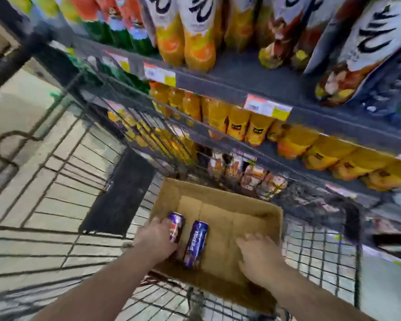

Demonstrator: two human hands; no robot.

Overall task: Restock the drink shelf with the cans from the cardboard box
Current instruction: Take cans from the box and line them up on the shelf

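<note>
Head view: two purple cans (196,243) lie on their sides at the left of the box (259,218), which sits in a cart (322,246). The left hand (156,238) wraps one can (176,227); the right hand (259,258) rests fingers spread, empty. Cans are probably rigid, smooth and moderately heavy; grip around the mid-body.

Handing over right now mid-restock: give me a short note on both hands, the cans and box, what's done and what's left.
Left hand: in the cardboard box, wrapped on one purple can.
Right hand: inside the box, resting empty on its floor.
Second purple can lies loose beside the first. The box sits in the wire cart facing the drink shelf.
Done: box nearly emptied.
Left: lift both cans and shelve them; their slot is not visible.
</note>
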